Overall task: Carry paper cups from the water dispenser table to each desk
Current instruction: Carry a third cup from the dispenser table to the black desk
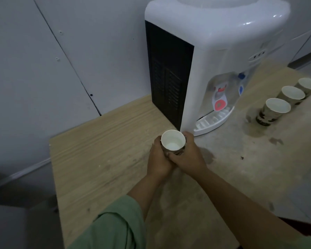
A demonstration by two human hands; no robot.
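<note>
Both hands, left hand (159,161) and right hand (188,155), clasped around a white-lined paper cup (173,142) at frame centre, above the pale wooden bench (100,144).

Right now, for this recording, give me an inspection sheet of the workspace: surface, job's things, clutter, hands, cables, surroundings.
Surface: wooden table, dusty and stained, with dark blotches on its right part.
Job's things: held paper cup, upright, white inside, contents unclear; three more paper cups in a row at right.
Clutter: nothing seen besides the stains.
Hands: left hand and right hand both wrapped around the held cup, fingers closed on its wall.
Cables: nothing seen.
Surroundings: white water dispenser with red and blue taps and a drip tray; pale wall panels behind; dim light.
</note>
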